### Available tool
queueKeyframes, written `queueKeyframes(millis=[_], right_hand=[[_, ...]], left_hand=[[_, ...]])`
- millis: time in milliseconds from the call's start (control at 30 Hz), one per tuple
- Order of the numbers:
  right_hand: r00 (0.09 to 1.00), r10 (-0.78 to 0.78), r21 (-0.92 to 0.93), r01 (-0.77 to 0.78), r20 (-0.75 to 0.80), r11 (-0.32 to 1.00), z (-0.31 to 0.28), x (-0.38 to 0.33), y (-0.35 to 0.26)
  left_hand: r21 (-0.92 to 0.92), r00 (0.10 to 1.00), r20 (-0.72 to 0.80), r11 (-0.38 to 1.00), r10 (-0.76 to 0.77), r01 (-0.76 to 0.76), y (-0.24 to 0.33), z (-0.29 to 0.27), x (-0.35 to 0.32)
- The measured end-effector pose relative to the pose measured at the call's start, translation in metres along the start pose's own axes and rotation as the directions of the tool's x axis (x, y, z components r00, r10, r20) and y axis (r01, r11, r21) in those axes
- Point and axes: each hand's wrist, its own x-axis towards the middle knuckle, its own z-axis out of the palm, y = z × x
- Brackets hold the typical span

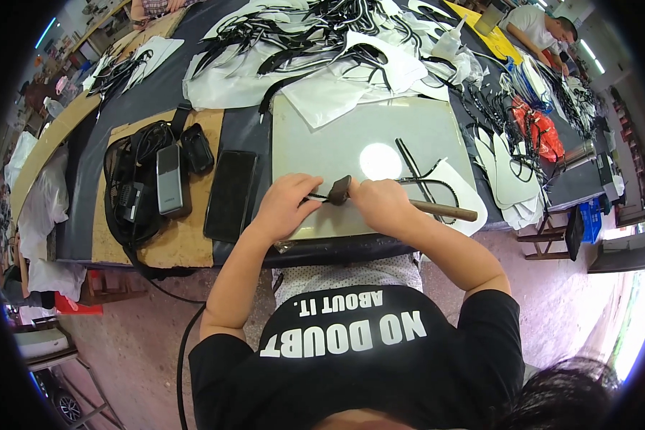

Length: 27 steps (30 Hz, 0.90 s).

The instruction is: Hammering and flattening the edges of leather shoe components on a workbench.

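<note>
My right hand is closed round a hammer, close up to its head. The dark metal head sits over the light board, and the wooden handle sticks out to the right under my wrist. My left hand pinches a thin black strip just left of the hammer head. The strip's far end is hidden by the head and my right hand. Beyond my right hand, black cords and a white cut piece lie on the board.
A large heap of white pieces with black straps covers the far side. To the left are a black phone, a grey power bank and coiled cables on cardboard. At right lie white soles and a red bag. Other people sit farther off.
</note>
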Motion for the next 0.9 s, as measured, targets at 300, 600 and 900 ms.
queueKeyframes(millis=[300, 600, 900], right_hand=[[1.0, -0.004, 0.007, 0.005, -0.013, 1.0, -0.006, 0.009, 0.008], [0.998, -0.049, -0.032, 0.05, 0.025, 0.998, -0.007, 0.013, 0.004], [0.993, -0.118, -0.062, 0.118, 0.007, 0.991, -0.009, 0.019, 0.005]], left_hand=[[0.296, 0.945, 0.066, 0.898, 0.321, -0.326, -0.012, -0.007, -0.009], [0.397, 0.922, 0.13, 0.832, 0.366, -0.387, -0.01, -0.008, -0.012], [0.416, 0.905, 0.072, 0.811, 0.42, -0.41, -0.009, -0.006, -0.012]])
